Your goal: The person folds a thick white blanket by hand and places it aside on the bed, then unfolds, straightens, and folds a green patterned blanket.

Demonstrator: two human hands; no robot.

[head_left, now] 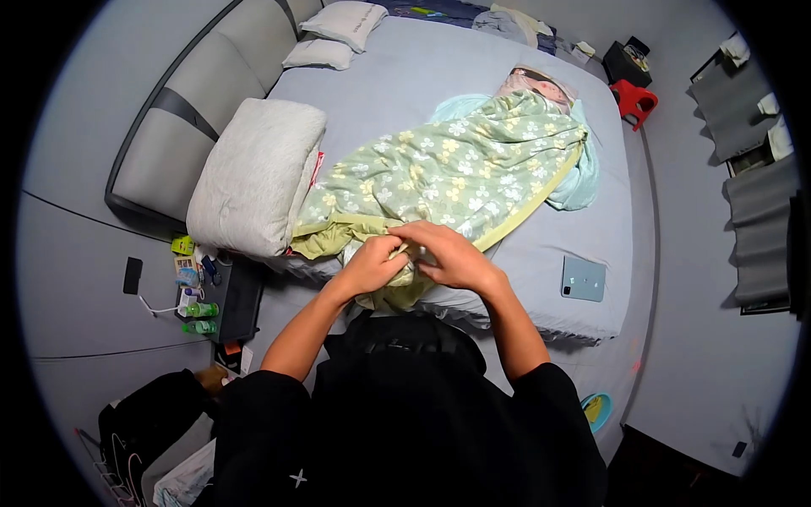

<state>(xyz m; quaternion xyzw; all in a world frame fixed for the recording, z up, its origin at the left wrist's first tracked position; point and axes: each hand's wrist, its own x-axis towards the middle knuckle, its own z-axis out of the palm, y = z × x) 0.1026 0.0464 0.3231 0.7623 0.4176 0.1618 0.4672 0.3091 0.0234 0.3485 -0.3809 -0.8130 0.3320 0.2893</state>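
A green quilt (448, 173) with white and yellow flower shapes and a yellow-green border lies spread across the bed. Its near end is bunched up at the bed's front edge, directly before my body. My left hand (372, 266) is closed on this bunched fabric. Close beside it on the right, my right hand (454, 258) curves over the same bunch, fingers pointing toward the left hand and thumb lower down. Folds of cloth hide some of the fingertips. Loose yellow-green cloth hangs below both hands.
On the bed (384, 80) are a thick folded grey-white quilt (253, 173), white pillows (346, 24), a light-blue cloth (579, 190), a printed pillow (541, 84) and a tablet (583, 279). A dark nightstand (239, 296) with green bottles (201, 310) stands left. A red stool (634, 103) is far right.
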